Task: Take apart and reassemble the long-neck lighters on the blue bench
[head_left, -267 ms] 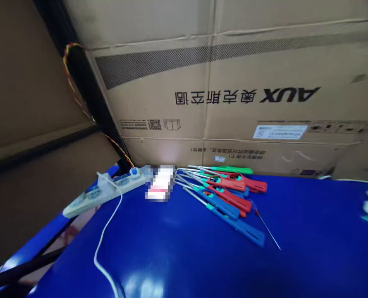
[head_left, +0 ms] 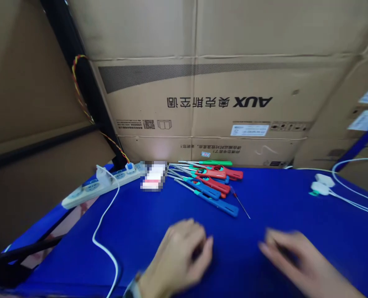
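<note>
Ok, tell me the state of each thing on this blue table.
left hand, curled over the table, blurred, grip unclear.
right hand, flat, open, blurred.
coloured tools, piled loose, apart from both hands.
power strip, white plug and blue plug in it.
cardboard box, upside down, closed.

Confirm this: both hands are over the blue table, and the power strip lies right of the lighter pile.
One error: the head view shows the power strip left of the lighter pile, not right. The left hand and right hand are indeed over the blue table.
</note>
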### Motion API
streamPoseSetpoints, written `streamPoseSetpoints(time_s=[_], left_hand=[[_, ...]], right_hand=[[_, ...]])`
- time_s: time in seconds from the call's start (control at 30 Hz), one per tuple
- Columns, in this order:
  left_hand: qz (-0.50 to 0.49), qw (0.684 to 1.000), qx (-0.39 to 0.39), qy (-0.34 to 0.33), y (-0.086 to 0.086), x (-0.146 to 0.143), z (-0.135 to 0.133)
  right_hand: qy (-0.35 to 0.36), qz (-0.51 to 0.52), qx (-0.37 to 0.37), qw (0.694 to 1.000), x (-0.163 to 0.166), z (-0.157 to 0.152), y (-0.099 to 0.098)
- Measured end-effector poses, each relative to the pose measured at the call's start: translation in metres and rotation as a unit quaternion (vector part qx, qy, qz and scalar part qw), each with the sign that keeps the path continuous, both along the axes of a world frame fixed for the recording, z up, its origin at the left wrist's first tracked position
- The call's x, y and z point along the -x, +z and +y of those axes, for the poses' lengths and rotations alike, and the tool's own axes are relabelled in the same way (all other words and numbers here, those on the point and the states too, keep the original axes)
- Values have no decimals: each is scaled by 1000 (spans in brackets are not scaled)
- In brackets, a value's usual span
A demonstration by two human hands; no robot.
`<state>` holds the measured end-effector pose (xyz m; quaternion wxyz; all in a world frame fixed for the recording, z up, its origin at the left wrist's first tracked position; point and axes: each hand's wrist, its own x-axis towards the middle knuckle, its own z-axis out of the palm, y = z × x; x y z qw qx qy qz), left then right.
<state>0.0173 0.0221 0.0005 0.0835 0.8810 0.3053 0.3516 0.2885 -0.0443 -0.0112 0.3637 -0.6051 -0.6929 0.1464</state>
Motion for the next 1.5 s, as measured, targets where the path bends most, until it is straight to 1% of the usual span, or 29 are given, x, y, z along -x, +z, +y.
streamPoseSetpoints(time_s=[0.03,0.07,0.13,0.2,0.27,0.33,0.37,0.4,0.5,0.67,0.77,0.97,1.27,1.5], left_hand=[[16,1000,5,-3,1,-17,22],[64,998,20,0,3,-32,42],[129,991,23,2,5,-52,75],[180,983,-1,-15,4,-57,97],[223,974,-18,-23,-2,-48,110],[245,969,-16,-33,-9,-34,120],[244,969,-6,-25,-13,-28,124],[240,971,9,-15,-16,-23,127],[240,969,53,-30,-20,-16,132],[205,972,111,-25,-19,-16,127],[194,973,123,-26,-19,-16,126],[177,974,135,-34,-22,-16,129],[116,965,222,-77,-25,-7,137],[86,966,234,-70,-28,-8,135]], right_hand=[[22,-28,8,999,7,24,6],[25,-51,-5,998,14,50,10],[1,-88,-53,995,26,100,15],[-26,-127,-86,988,34,137,12],[-33,-158,-105,981,37,153,5],[-20,-188,-116,975,35,153,-4],[-15,-197,-115,973,33,150,-7],[-15,-202,-114,973,31,146,-9],[-29,-196,-102,975,29,137,-12],[-41,-191,-98,976,37,136,-12],[-43,-193,-96,976,40,136,-11],[-42,-198,-82,976,37,135,-9],[-45,-214,-57,974,41,137,-5],[-33,-222,-44,974,39,132,0]])
